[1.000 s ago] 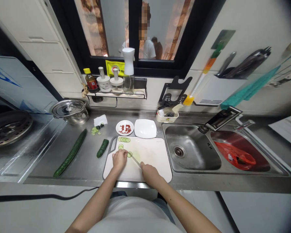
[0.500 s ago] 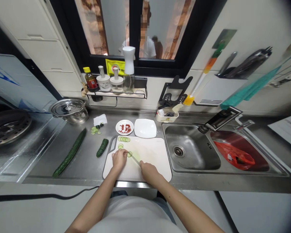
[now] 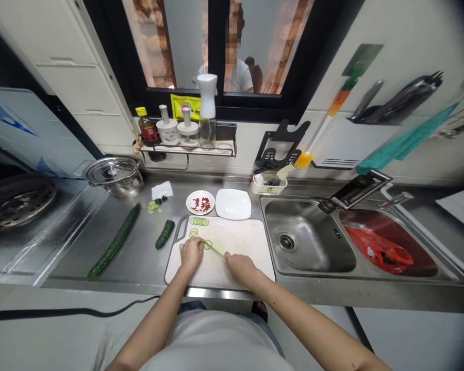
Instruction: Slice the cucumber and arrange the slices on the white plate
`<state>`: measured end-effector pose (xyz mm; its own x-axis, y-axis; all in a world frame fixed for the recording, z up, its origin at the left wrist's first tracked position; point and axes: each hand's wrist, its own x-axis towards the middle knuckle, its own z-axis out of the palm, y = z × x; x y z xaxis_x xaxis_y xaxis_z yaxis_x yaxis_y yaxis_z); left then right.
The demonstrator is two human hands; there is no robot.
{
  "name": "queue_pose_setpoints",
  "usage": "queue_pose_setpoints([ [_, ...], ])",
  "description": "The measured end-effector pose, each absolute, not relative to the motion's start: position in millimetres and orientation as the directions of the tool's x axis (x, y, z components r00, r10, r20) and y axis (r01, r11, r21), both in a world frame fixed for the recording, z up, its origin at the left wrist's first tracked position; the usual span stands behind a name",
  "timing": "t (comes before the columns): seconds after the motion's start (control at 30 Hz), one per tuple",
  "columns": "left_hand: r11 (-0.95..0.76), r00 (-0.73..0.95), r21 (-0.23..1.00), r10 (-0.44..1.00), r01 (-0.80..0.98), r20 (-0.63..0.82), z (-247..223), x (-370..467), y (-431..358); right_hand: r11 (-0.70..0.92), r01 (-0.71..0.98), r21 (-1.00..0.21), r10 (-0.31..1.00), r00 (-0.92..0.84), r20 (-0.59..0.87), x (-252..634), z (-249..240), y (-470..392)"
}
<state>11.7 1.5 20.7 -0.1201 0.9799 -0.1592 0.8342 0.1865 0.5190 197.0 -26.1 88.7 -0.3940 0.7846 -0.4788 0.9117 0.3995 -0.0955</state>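
Note:
On the white cutting board (image 3: 239, 242), my right hand (image 3: 242, 268) is closed round the handle of a knife (image 3: 217, 252). The blade points left toward my left hand (image 3: 192, 252), and a round cucumber slice (image 3: 208, 245) lies at it. The fingers of my left hand are bent together at the blade's tip; what they grip is hidden. Just beyond its fingertips is another cucumber slice (image 3: 194, 233). A row of overlapping cucumber slices (image 3: 199, 221) lies near the board's far edge. Left of the board rests a cut piece of cucumber (image 3: 164, 234).
A long whole cucumber (image 3: 114, 242) lies farther left, near a lidded pot (image 3: 116, 175). Behind the board stand a plate of chopped red pieces (image 3: 191, 207) and a white square plate (image 3: 233, 203). Cucumber scraps (image 3: 153, 207) lie by a white paper (image 3: 162, 189). A sink (image 3: 305, 263) is at right.
The whole view has shifted a little. Both hands stay in nearly the same place on the board, and the knife blade shows at a slightly different tilt.

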Motion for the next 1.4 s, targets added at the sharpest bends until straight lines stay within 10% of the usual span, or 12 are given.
queue_pose_setpoints([
  [1.4, 0.186, -0.124, 0.488, 0.980, 0.853, -0.157, 20.0, 12.9, 1.6, 0.364, 0.917, -0.162, 0.744, -0.391, -0.541, 204.7, 94.2, -23.7],
])
